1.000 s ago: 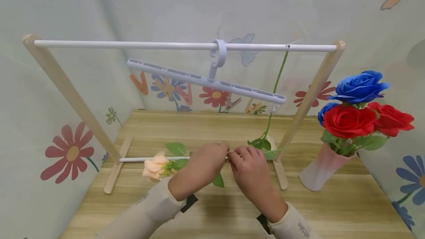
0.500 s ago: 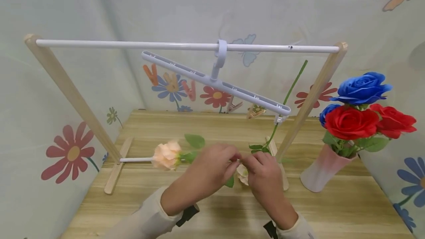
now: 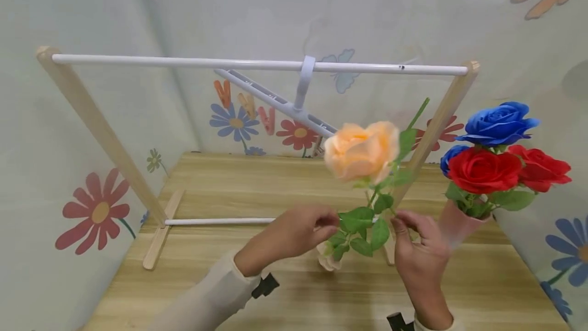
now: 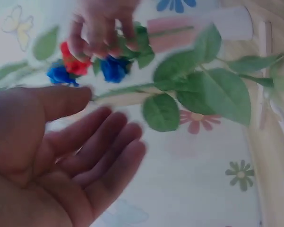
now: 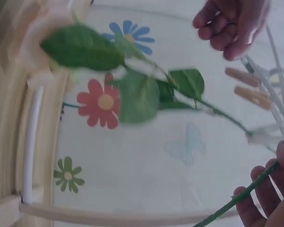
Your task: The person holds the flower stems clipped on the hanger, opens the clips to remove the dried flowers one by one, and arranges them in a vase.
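Observation:
In the head view a peach rose [image 3: 363, 152] stands upright in front of the hanger's right end. My right hand [image 3: 422, 249] pinches its green stem [image 5: 255, 185] between thumb and fingers, clearest in the right wrist view. Left of the leaves is my left hand [image 3: 305, 229]; its fingers are relaxed and apart in the left wrist view, holding nothing. A second, pale rose [image 3: 328, 259] hangs head down from the clip [image 5: 267, 136] at the end of the pale hanger [image 3: 262, 91]. Leaves of the two roses overlap, so I cannot tell them all apart.
The hanger hooks over the white rod [image 3: 184, 63] of a wooden stand. Orange, beige and pink clothespins [image 3: 266, 119] hang from it. At the right a pink and white vase [image 3: 464, 223] holds red roses [image 3: 484, 167] and blue roses [image 3: 498, 124].
The peach rose has swung from lying sideways at the left to upright at the right. My left hand has let go of it; my right hand moved right. The hanger has turned further.

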Demonstrator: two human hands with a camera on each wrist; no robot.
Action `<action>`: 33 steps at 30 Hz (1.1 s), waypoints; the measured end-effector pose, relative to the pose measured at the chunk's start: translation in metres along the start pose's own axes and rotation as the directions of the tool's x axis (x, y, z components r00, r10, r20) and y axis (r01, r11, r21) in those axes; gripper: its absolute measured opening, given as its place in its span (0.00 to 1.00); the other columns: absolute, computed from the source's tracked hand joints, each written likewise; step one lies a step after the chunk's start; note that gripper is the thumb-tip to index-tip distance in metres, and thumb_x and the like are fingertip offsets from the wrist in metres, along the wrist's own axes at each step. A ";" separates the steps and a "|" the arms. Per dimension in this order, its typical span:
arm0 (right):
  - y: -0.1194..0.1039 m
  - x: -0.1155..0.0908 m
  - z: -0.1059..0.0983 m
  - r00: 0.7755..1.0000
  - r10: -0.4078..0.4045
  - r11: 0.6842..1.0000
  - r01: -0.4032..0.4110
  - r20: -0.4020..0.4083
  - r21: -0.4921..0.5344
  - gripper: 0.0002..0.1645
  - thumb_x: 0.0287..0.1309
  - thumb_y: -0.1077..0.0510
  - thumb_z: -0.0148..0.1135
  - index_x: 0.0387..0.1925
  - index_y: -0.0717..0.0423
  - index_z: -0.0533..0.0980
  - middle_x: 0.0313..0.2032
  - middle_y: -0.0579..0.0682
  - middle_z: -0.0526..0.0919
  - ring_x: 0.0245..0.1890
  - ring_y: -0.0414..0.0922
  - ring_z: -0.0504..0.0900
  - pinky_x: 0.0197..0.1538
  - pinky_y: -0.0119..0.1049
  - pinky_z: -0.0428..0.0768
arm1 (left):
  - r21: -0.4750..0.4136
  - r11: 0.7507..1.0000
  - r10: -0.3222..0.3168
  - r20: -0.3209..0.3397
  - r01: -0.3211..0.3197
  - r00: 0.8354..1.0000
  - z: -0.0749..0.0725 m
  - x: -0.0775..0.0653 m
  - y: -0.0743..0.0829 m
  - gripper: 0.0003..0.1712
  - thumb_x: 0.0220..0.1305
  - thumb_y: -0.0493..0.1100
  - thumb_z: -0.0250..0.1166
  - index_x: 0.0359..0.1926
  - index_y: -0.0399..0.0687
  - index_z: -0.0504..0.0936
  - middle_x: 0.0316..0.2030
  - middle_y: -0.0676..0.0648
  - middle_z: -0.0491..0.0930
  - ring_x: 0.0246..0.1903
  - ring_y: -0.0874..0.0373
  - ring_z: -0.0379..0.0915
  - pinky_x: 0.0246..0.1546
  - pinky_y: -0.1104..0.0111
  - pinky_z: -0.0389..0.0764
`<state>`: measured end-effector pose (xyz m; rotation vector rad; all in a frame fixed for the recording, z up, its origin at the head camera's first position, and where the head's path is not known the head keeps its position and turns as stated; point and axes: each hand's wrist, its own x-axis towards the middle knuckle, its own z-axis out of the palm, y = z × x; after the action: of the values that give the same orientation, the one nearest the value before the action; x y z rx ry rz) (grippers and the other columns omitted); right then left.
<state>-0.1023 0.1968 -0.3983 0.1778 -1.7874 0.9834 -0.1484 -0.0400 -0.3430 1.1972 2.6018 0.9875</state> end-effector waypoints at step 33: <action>0.027 0.095 -0.086 0.849 0.290 0.926 -0.366 -0.442 -0.094 0.14 0.70 0.53 0.62 0.52 0.52 0.83 0.34 0.24 0.81 0.36 0.26 0.80 0.47 0.24 0.79 | -0.514 0.849 -0.223 -0.132 0.126 0.966 0.039 0.076 -0.004 0.09 0.64 0.47 0.72 0.42 0.48 0.86 0.34 0.53 0.87 0.32 0.65 0.80 0.35 0.74 0.82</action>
<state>-0.0981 0.3035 -0.3233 -0.4428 -1.5113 1.0045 -0.1888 0.0319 -0.3638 0.7492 2.2908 1.6674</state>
